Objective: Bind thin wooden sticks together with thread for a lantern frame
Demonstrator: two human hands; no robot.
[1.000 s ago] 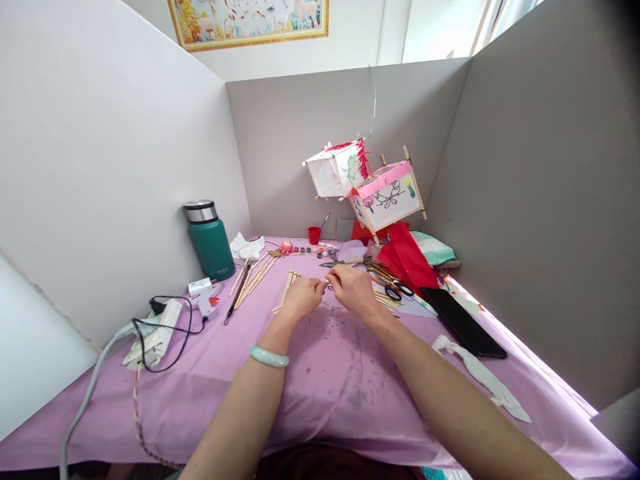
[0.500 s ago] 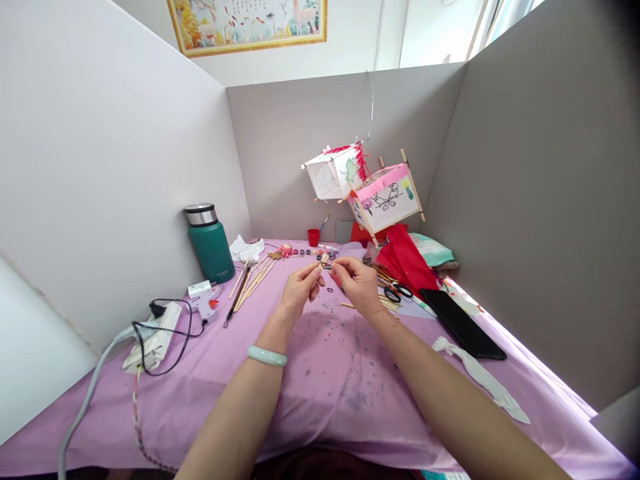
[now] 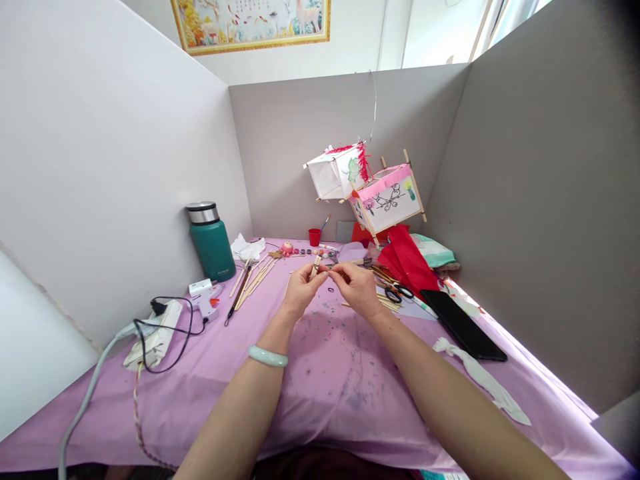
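Rising from the bare left hand (image 3: 301, 293) in the head view, pale slim wooden sticks (image 3: 316, 266) are held above the purple cloth (image 3: 320, 373). The bare right hand (image 3: 356, 289) is set fingertip-close beside it; what is gripped there cannot be told.

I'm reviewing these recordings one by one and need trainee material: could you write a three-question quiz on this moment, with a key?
1. Multiple choice. What is in the left hand's grip?
a) a red cup
b) pale wooden sticks
c) a white cloth
2. True or false: the pale green bangle is worn on the left arm.
3. Pick one: which lies nearer the right hand, the scissors or the black phone?

Key: 1. b; 2. true; 3. the scissors.
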